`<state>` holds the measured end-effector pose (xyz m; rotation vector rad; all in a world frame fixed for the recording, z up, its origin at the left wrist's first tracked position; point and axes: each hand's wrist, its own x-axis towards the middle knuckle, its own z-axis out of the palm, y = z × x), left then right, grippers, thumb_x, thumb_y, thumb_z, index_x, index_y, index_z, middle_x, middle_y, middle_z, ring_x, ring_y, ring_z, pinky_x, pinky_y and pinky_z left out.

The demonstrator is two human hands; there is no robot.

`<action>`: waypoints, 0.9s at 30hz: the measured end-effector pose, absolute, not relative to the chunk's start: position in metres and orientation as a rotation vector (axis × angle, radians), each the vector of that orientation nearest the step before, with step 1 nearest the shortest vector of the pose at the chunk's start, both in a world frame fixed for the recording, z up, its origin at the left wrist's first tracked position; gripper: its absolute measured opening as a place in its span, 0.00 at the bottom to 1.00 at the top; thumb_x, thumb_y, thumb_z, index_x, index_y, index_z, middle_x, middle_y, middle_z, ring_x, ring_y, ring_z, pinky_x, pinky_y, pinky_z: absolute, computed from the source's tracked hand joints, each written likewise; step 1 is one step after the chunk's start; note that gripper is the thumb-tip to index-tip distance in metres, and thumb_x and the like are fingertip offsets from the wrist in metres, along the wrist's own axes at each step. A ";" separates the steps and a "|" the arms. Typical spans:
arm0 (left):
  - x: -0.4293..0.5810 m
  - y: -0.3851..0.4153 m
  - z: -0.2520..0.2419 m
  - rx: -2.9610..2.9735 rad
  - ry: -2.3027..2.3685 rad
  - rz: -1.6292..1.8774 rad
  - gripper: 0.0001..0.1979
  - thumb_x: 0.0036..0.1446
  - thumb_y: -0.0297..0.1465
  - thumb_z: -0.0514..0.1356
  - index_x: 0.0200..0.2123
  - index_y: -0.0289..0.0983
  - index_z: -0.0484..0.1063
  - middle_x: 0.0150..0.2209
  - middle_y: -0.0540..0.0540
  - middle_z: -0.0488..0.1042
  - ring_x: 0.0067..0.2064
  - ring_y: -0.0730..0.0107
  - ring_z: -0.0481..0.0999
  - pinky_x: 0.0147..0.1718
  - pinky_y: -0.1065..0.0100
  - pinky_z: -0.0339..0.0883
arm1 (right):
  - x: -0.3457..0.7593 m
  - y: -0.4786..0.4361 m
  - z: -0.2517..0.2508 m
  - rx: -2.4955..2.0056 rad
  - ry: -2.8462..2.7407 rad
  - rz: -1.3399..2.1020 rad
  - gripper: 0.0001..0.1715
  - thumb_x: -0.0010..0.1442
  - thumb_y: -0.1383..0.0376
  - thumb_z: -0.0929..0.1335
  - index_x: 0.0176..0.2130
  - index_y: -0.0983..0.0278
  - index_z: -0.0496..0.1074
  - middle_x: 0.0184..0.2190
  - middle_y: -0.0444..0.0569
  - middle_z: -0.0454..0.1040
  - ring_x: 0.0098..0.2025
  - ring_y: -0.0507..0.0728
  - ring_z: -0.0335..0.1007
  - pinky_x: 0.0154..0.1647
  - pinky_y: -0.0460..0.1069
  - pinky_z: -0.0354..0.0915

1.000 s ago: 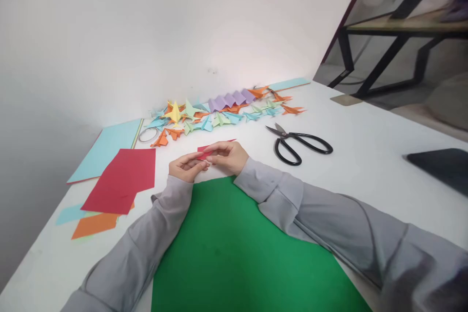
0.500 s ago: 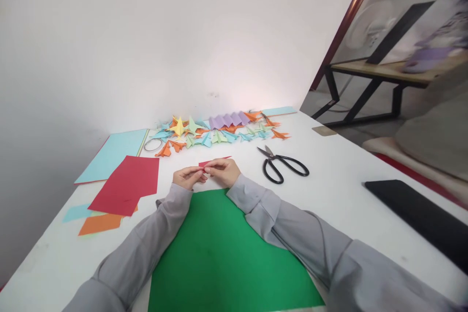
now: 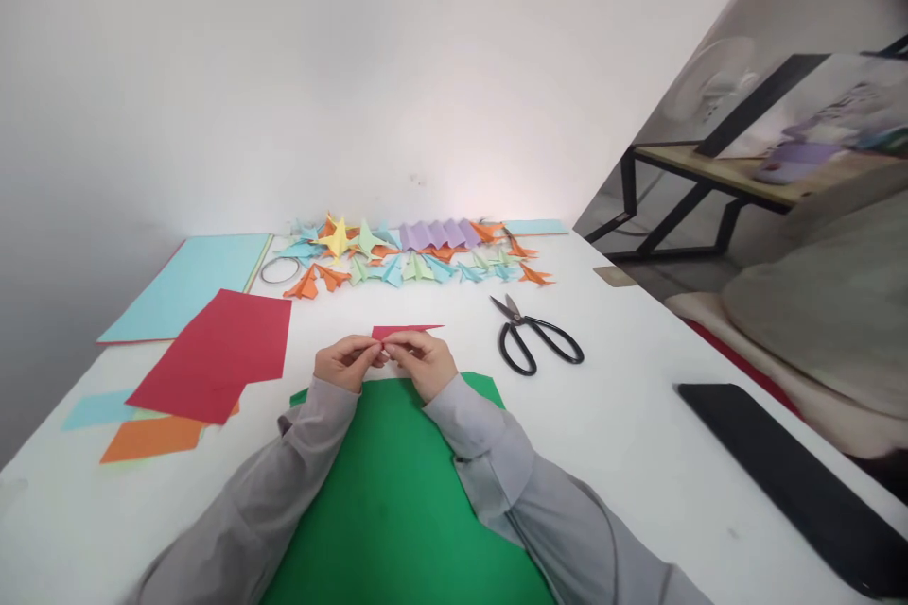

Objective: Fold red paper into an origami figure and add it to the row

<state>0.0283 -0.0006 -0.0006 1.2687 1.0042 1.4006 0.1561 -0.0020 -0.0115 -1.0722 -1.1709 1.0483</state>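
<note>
My left hand point(image 3: 344, 362) and my right hand point(image 3: 424, 362) meet just past the far edge of a green sheet point(image 3: 397, 482). Fingertips of both pinch a small piece of red paper point(image 3: 380, 343), mostly covered by the fingers. Right behind them a flat red paper scrap point(image 3: 404, 329) lies on the table, pointed at its right end. To the right rest black-handled scissors point(image 3: 535, 333), blades slightly apart. Larger red sheets point(image 3: 219, 350) lie at the left, partly over orange paper point(image 3: 152, 438) and light blue paper point(image 3: 97, 408).
Along the wall sit several folded paper figures point(image 3: 390, 269) and a pleated purple paper point(image 3: 440, 234). A wire ring point(image 3: 281, 270) and a light blue sheet point(image 3: 195, 279) lie at the back left. At the right edge is a long black object point(image 3: 787, 482).
The camera view has shifted, so the table items appear moved left. Both hands keep pinching the red paper, a little closer to me; more of the scrap behind them shows.
</note>
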 end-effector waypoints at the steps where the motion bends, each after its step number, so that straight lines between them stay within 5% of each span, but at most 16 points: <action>1: 0.028 -0.001 -0.001 1.285 1.011 1.386 0.06 0.43 0.31 0.64 0.25 0.34 0.75 0.20 0.50 0.74 0.22 0.74 0.73 0.25 0.71 0.72 | 0.157 -0.002 -0.013 -1.075 -1.154 1.066 0.05 0.44 0.63 0.71 0.26 0.60 0.77 0.23 0.45 0.75 0.24 0.52 0.66 0.24 0.48 0.62; 27: 0.030 0.000 -0.002 1.158 0.897 1.405 0.05 0.39 0.28 0.65 0.24 0.34 0.76 0.23 0.47 0.74 0.22 0.72 0.74 0.22 0.71 0.70 | 0.161 -0.003 -0.015 -1.068 -1.226 1.182 0.12 0.45 0.58 0.71 0.29 0.62 0.70 0.21 0.45 0.73 0.22 0.51 0.65 0.22 0.48 0.62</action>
